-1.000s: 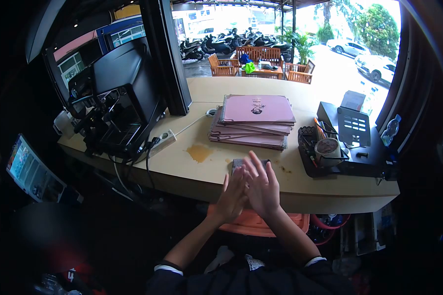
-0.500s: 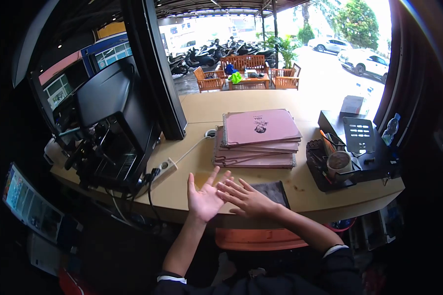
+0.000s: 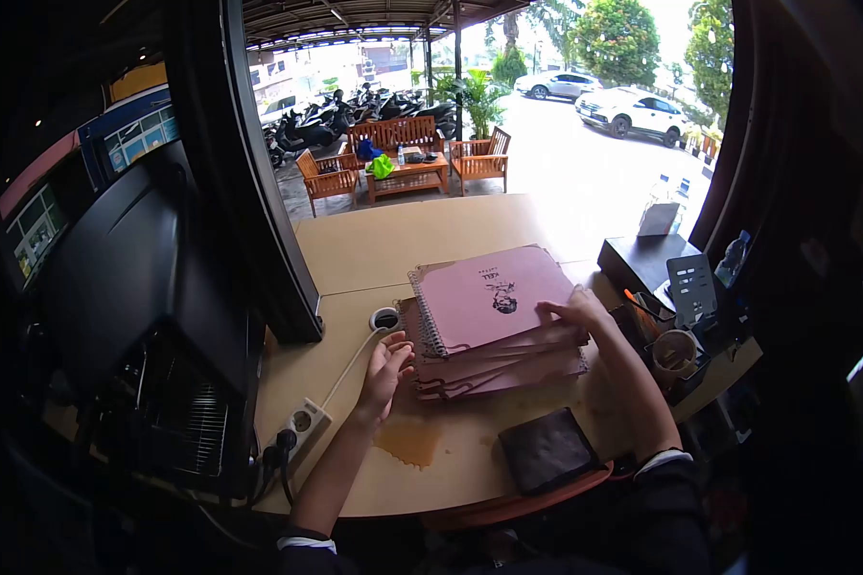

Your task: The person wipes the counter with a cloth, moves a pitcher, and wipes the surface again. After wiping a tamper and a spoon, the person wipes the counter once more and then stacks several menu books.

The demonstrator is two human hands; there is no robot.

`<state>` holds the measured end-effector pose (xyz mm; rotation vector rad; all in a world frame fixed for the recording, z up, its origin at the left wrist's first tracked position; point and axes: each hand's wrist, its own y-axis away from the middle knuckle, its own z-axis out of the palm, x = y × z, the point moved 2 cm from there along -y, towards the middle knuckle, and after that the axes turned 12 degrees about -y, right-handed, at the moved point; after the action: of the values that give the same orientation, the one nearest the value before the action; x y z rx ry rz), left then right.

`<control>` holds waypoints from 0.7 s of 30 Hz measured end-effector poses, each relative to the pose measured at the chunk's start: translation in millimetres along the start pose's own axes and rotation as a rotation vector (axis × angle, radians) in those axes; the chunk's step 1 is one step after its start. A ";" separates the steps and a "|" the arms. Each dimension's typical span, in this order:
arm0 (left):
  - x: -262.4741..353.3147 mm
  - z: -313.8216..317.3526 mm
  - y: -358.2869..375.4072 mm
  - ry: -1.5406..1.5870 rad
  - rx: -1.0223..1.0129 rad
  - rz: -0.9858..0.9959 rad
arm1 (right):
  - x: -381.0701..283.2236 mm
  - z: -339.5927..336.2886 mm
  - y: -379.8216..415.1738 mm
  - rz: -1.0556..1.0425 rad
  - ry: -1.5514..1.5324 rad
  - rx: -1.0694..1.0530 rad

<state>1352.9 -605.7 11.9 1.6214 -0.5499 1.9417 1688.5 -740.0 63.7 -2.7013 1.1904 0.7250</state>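
Observation:
A stack of pink spiral-bound books [image 3: 508, 369] lies on the counter, its layers unevenly aligned. The top book [image 3: 494, 287] has a dark portrait and lettering on its cover, with metal rings along its left side. My right hand [image 3: 583, 312] grips that book at its right edge, one digit over the cover and the others partly hidden. Beside the stack's left side is my left hand [image 3: 385, 372], its fingers loosely bent and apart, holding nothing. A dark, flat, square leather-like item [image 3: 548, 448] rests near the counter's front edge.
A brownish wet patch [image 3: 408, 443] marks the counter. A power strip [image 3: 305, 422] with a plug and a cable hole [image 3: 384, 319] are at left, near a black machine [image 3: 115, 287]. At right stand a black organizer [image 3: 642, 259] and a cup [image 3: 674, 353].
My hands were together in front of the stack, palm and fingers spread. They have parted to either side of it, the right one onto the top book. The view has shifted closer.

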 end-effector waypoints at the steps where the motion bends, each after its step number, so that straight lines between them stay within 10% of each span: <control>1: -0.5 6.5 -7.3 -0.109 -0.038 0.018 | -4.7 -5.6 3.7 0.008 -0.001 0.002; 9: 8.3 10.5 -28.6 -0.497 0.031 0.307 | 0.2 -33.4 1.3 0.040 0.168 0.052; 14: -1.1 2.9 -50.0 -0.483 0.079 0.296 | 24.2 -55.9 -14.9 -0.163 -1.074 -0.365; 21: 14.4 11.0 -36.6 -0.595 0.044 0.454 | -23.3 -71.5 30.4 -0.325 -1.589 -0.243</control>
<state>1382.9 -582.4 26.9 2.2652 -1.2003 1.7398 1680.5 -765.1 140.4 -1.3579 0.2076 2.2494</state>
